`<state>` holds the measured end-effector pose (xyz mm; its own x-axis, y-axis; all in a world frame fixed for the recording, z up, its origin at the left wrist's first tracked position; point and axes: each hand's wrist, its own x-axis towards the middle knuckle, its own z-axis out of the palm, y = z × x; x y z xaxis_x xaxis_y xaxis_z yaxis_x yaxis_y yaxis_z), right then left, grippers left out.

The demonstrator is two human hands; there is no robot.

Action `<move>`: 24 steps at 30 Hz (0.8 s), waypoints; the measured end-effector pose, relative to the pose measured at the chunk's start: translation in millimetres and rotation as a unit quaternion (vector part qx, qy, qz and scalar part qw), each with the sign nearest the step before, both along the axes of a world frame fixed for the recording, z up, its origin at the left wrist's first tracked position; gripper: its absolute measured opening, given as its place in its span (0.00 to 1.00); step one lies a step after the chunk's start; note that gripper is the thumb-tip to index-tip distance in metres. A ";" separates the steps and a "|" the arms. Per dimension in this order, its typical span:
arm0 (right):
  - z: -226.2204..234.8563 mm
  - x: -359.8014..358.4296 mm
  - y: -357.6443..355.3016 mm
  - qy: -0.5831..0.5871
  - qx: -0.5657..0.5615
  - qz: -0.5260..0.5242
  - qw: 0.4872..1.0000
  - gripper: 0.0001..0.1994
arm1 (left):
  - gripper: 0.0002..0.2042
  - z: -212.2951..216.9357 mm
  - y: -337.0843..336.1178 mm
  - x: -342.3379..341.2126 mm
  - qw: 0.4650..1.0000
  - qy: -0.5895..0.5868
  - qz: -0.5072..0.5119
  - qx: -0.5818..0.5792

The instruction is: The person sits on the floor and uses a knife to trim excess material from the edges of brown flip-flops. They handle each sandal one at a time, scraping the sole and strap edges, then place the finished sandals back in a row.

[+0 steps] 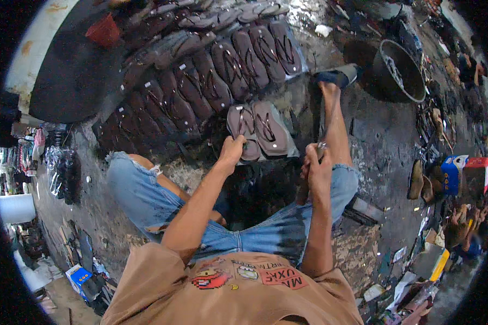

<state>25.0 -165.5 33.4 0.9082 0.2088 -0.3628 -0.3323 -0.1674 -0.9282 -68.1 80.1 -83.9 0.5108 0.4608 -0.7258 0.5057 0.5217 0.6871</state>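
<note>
Left hand (232, 149) on sandal (243, 130)

Layout as I see it from the head view: rows of sandals (200, 81) lie on the floor (379, 141) ahead of my knees. My left hand (232, 150) touches the nearest sandal pair (260, 130); my right hand (317, 168) sits just right of it, above my right leg. A basin (401, 70) stands far right, beyond my foot (336, 76). Boxes (461, 168) lie at right.
</note>
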 end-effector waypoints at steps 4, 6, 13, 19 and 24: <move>14.5 -51.5 -22.4 0.036 0.012 0.066 0.997 0.09 | 0.23 -17.4 -10.6 -11.5 0.999 0.033 0.006 0.031; 17.5 -62.8 -15.6 0.062 0.042 0.075 0.994 0.11 | 0.37 15.0 -34.7 9.9 0.973 0.099 -0.062 0.201; 47.1 -70.0 -6.9 -0.006 -0.108 0.238 0.965 0.12 | 0.40 42.9 -11.4 19.3 0.990 0.096 0.012 0.099; 43.9 -58.8 9.4 -0.002 -0.214 0.307 0.927 0.17 | 0.29 25.8 -0.8 22.6 0.995 0.081 0.053 0.008; 23.3 -48.0 23.3 -0.009 -0.243 0.311 0.919 0.20 | 0.26 15.0 -3.8 22.7 0.995 0.090 0.034 0.030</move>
